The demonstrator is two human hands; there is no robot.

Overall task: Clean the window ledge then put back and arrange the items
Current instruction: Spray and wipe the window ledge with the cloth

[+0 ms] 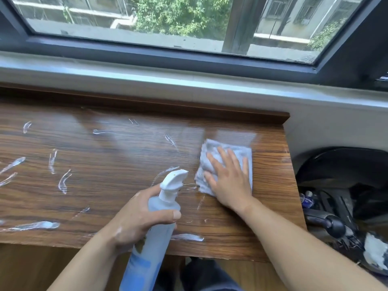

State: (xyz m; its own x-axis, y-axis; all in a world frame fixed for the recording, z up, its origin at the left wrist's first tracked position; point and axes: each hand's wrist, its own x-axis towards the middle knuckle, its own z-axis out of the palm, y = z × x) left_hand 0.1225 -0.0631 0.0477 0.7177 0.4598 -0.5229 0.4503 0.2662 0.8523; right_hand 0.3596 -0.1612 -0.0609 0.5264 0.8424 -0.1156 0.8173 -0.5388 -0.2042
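Observation:
The wooden ledge (105,156) under the window carries several white streaks of cleaner across its left and front parts. My left hand (138,219) grips a translucent spray bottle (155,232) with a white trigger head, held over the ledge's front edge with the nozzle pointing right and away from me. My right hand (228,181) lies flat with spread fingers on a folded grey cloth (239,153), pressing it against the ledge near its right end. The wood around the cloth looks wet and shiny.
A grey sill (189,80) and the dark window frame (147,53) run behind the ledge. To the right, below the ledge's end, stands a black bin or basket (340,181) holding dark items and a small bottle. The floor shows below the front edge.

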